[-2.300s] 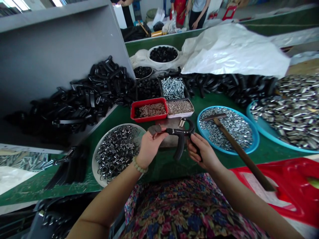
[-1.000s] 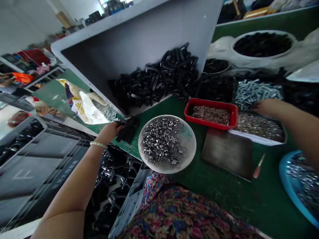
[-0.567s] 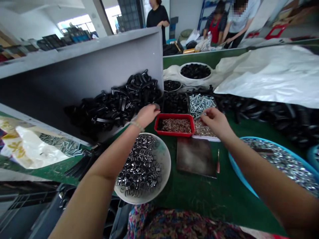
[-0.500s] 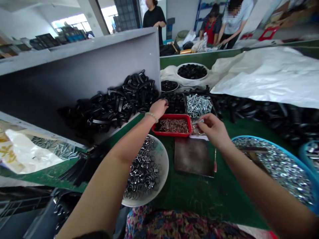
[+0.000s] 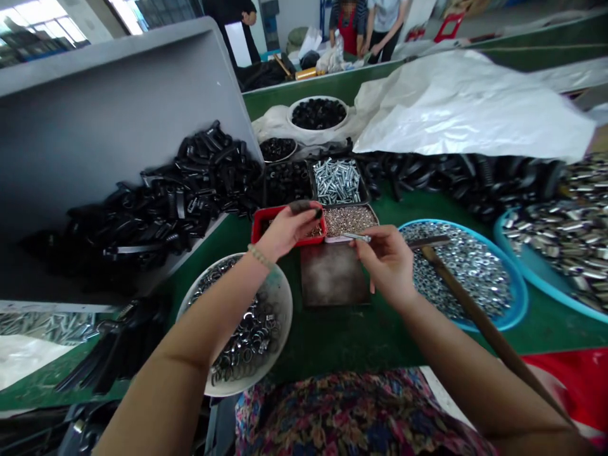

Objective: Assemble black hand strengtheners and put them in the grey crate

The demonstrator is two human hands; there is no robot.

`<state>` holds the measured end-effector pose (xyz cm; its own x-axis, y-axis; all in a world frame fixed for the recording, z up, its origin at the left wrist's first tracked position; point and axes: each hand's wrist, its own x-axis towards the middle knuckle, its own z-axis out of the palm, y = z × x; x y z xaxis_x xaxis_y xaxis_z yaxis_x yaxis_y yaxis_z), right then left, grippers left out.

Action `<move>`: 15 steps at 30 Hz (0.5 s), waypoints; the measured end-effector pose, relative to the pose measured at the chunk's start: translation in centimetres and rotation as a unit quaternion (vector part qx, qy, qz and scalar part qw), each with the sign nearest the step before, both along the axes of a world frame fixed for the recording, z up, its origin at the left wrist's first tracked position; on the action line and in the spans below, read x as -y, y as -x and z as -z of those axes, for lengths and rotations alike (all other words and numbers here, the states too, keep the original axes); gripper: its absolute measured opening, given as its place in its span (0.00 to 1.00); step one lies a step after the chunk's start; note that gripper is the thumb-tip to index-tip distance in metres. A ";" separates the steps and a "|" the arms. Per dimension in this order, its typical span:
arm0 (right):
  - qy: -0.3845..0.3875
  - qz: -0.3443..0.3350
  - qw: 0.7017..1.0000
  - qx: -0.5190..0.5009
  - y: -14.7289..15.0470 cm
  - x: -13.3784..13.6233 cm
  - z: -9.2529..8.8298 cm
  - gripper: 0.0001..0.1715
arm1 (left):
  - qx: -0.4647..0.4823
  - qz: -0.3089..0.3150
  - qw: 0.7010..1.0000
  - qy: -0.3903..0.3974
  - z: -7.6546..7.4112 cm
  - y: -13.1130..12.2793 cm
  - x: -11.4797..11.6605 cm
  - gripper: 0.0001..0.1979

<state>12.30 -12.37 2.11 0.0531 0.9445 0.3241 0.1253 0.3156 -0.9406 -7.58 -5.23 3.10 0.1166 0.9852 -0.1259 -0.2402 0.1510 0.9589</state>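
Seen from the person's own head, both bare hands work above a green-topped desk [image 5: 332,348] crowded with trays and bowls of small parts. The left hand [image 5: 285,233], with a pale bead bracelet [image 5: 260,256] on its wrist, has its fingers drawn narrowly together around a small dark piece [image 5: 301,206], too small to identify, and hovers over a red tray [image 5: 260,229] of thin metal pieces. The right hand [image 5: 387,266] pinches a slim silver pin [image 5: 357,237] narrowly between thumb and forefinger, with the pin held level just above a dark flat metal plate [image 5: 332,275] and just beside a tray of tiny brass-coloured parts [image 5: 349,221]. Behind these sits a tray of silver bolts [image 5: 337,180]. A wide white plate of dark metal rings [image 5: 280,297] lies under the left forearm, and a blue basin of silver washers [image 5: 517,297] lies to the right, with a long wooden-handled hammer [image 5: 475,310] resting across it. A grey bin [image 5: 95,126] holds a heap of black plastic parts [image 5: 166,209]. A white plastic sheet [image 5: 465,101] covers the far end of the desk, and two other people [image 5: 365,25] stand well beyond it.
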 end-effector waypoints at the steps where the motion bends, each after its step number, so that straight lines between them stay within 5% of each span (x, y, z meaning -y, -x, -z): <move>1: -0.016 0.001 1.000 0.017 0.3 0.1 0.1 0.07 | 0.056 0.015 0.998 0.032 0.1 -0.7 2.4 0.09; 6: -0.074 -0.033 0.980 0.181 0.7 1.8 1.3 0.06 | 0.179 -0.023 0.978 0.110 0.7 -3.1 10.5 0.10; 15: -0.173 -0.170 0.926 0.289 -1.8 4.1 4.1 0.07 | 0.175 0.063 0.976 0.114 1.7 -4.5 14.8 0.28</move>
<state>14.10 -16.51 -2.00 -0.5044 0.7088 0.4931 0.4138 0.6997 -0.5824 -3.10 -20.05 1.39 0.3092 0.9115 -0.2711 -0.5128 0.3999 0.7597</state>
